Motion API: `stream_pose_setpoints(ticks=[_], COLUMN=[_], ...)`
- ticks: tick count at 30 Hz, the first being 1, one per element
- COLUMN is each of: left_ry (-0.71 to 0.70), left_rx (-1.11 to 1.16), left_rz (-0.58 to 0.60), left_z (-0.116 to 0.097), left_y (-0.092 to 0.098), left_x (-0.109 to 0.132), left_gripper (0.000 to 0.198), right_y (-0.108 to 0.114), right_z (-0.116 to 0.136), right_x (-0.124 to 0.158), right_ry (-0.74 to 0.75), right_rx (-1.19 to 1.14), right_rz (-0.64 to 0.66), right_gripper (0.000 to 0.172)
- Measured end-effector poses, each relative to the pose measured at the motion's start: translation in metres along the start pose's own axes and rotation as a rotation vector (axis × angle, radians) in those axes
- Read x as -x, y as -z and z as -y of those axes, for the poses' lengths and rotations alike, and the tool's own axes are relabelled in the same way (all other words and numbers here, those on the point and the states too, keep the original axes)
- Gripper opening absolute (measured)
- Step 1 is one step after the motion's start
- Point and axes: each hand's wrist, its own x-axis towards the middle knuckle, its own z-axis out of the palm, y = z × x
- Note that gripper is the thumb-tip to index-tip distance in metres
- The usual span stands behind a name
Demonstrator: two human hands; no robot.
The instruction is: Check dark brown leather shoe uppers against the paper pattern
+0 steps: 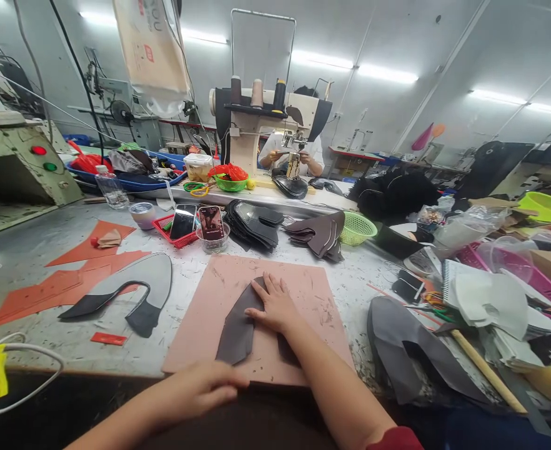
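Observation:
A dark grey curved piece (237, 328) lies on the pink board (188, 312) in front of me. My right hand (273, 302) rests flat over its upper bend with the fingers spread, and covers part of it. My left hand (210, 386) hovers at the board's near edge, just below the piece's left leg. Its fingers are bent toward the thumb, but whether something small is between them is hidden. A similar piece with a black edge (160, 281) lies left of the board.
A stack of grey pieces (388, 331) and a wooden-handled hammer (486, 369) are at the right. Behind the board stand a clear bowl with a phone (212, 225), black stacked pieces (252, 225) and a green basket (357, 229). A person works at a sewing machine (257, 125).

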Motion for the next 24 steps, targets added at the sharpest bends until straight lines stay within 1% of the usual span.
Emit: stream_pose_setpoints(ticks=[1, 3, 4, 5, 6, 8, 10, 11, 13, 16, 20, 22, 24], left_ry=[0.007, 0.038, 0.073, 0.109, 0.127, 0.123, 0.086, 0.069, 0.05, 0.053, 0.056, 0.055, 0.028], left_rx=[0.006, -0.051, -0.11, -0.179, -0.246, -0.307, -0.322, -0.33, -0.347, -0.372, -0.392, -0.409, -0.434], left_rz=[-0.013, -0.065, -0.102, -0.14, -0.152, -0.143, -0.117, -0.106, -0.094, -0.095, -0.09, -0.13, -0.223], left_z=[-0.003, -0.004, -0.003, -0.002, 0.001, 0.007, 0.012, 0.014, 0.018, 0.023, 0.022, 0.016, 0.007], left_y=[0.008, 0.021, 0.024, 0.025, 0.024, 0.018, 0.01, 0.006, 0.0, -0.005, -0.004, -0.001, 0.002], left_x=[-0.01, -0.037, -0.054, -0.071, -0.088, -0.118, -0.139, -0.145, -0.151, -0.151, -0.15, -0.148, -0.141], left_gripper=[0.026, 0.03, 0.033, 0.035, 0.037, 0.039, 0.04, 0.04, 0.041, 0.044, 0.048, 0.048, 0.042], right_y=[0.003, 0.01, 0.013, 0.016, 0.017, 0.013, 0.006, 0.002, -0.004, -0.007, -0.006, -0.005, -0.001], right_z=[0.0, 0.0, 0.0, 0.0, 0.001, 0.003, 0.005, 0.006, 0.008, 0.01, 0.009, 0.009, 0.011], right_x=[0.002, 0.007, 0.01, 0.014, 0.018, 0.027, 0.034, 0.037, 0.043, 0.055, 0.08, 0.09, 0.095], right_ry=[0.001, -0.024, -0.043, -0.062, -0.078, -0.107, -0.131, -0.142, -0.169, -0.205, -0.12, -0.085, -0.089], right_rx=[0.009, 0.021, 0.023, 0.024, 0.024, 0.028, 0.036, 0.041, 0.053, 0.065, 0.03, 0.011, -0.013], right_rz=[-0.078, -0.236, -0.285, -0.306, -0.3, -0.236, -0.147, -0.104, -0.034, 0.041, 0.112, 0.129, 0.136], right_gripper=[0.066, 0.049, 0.045, 0.042, 0.042, 0.043, 0.045, 0.047, 0.051, 0.058, 0.072, 0.074, 0.072])
